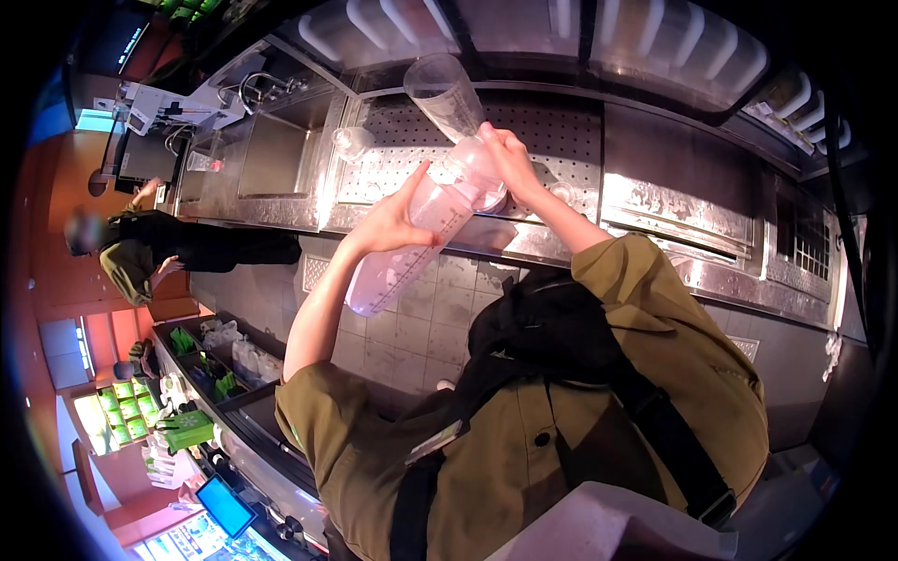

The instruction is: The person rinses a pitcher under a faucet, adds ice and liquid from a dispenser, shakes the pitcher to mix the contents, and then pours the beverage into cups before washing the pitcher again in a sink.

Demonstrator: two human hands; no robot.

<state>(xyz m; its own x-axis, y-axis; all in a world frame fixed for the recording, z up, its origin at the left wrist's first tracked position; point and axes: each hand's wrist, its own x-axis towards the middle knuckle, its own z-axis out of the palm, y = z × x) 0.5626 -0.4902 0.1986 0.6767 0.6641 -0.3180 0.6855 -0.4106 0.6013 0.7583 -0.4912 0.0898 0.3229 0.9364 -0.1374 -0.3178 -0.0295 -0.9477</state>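
My left hand (396, 221) is wrapped around a tall translucent plastic shaker cup (414, 245) with measuring marks, held tilted over the counter's front edge. At its upper end, my right hand (508, 158) grips a clear domed shaker lid (471, 163); whether lid and cup touch is hard to tell. Just beyond my right fingers, a clear measuring cup (445, 95) leans over the perforated metal drain tray (554, 133). Another clear domed lid (352, 143) lies at the tray's left side. Behind my right wrist, a small clear round item (563, 191) rests on the tray.
A steel sink basin (276, 158) with a faucet is left of the tray, and a cup (203, 162) stands past it. A co-worker (140, 242) is at the counter's far left. Clear bins (673, 49) line the back. Behind lies a counter with open compartments (228, 357).
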